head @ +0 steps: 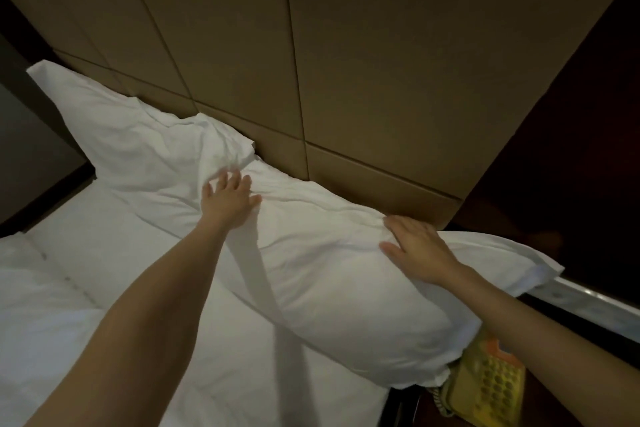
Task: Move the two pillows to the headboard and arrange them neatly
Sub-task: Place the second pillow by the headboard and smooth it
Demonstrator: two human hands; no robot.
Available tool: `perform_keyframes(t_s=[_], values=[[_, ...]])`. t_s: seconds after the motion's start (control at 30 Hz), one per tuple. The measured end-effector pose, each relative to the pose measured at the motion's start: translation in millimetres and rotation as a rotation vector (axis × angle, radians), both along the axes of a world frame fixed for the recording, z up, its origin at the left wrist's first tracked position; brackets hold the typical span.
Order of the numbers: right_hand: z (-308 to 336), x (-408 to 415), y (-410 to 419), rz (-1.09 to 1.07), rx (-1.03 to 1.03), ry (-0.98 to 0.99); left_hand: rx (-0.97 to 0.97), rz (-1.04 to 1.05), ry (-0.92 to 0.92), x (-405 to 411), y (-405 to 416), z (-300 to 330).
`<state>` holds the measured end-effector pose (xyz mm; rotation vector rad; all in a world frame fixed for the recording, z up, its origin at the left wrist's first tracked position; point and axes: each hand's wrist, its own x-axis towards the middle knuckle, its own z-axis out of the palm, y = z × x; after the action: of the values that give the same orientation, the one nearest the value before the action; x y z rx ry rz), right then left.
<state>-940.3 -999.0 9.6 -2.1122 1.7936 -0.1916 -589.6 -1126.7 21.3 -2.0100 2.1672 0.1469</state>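
Observation:
Two white pillows lie in a row against the tan panelled headboard [277, 62]. The far pillow [131, 135] sits at the left, its right corner overlapping the near pillow [329, 281]. The near pillow's right end hangs past the bed edge over a telephone. My left hand [230, 199] rests flat with fingers spread on the near pillow's left end, by the overlap. My right hand [419, 248] lies flat, fingers apart, on that pillow's upper right part close to the headboard. Neither hand grips the fabric.
White bed sheet [114, 288] fills the lower left. A yellow push-button telephone [491, 381] sits on a dark nightstand at the lower right, partly under the near pillow. Dark wood wall panel [571, 149] stands right of the headboard.

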Motion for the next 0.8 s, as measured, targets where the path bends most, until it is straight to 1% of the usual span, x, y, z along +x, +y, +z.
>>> perform_keyframes(t_s=[0.07, 0.17, 0.3, 0.37, 0.43, 0.57, 0.7, 0.73, 0.8], values=[[12, 14, -7, 0.007, -0.005, -0.087, -0.124, 0.08, 0.161, -1, 8, 5], [24, 43, -25, 0.052, -0.05, -0.165, -0.268, 0.299, 0.372, 9, 15, 20], [32, 92, -58, 0.09, -0.089, -0.297, -0.34, 0.498, 0.764, 39, 35, 41], [34, 119, -79, 0.086, -0.081, -0.343, -0.369, 0.543, 0.904, 56, 47, 49], [36, 147, -104, 0.113, -0.074, -0.352, -0.389, 0.588, 0.954, 73, 60, 53], [36, 207, -155, 0.143, -0.073, -0.287, -0.371, 0.675, 0.969, 102, 83, 52], [34, 277, -185, 0.016, 0.122, -0.324, -0.402, 0.772, 0.978, 127, 100, 46], [31, 291, -189, -0.03, 0.167, -0.311, -0.415, 0.799, 0.971, 133, 103, 45], [17, 306, -188, -0.082, 0.195, -0.207, -0.432, 0.854, 0.97, 140, 110, 40]])
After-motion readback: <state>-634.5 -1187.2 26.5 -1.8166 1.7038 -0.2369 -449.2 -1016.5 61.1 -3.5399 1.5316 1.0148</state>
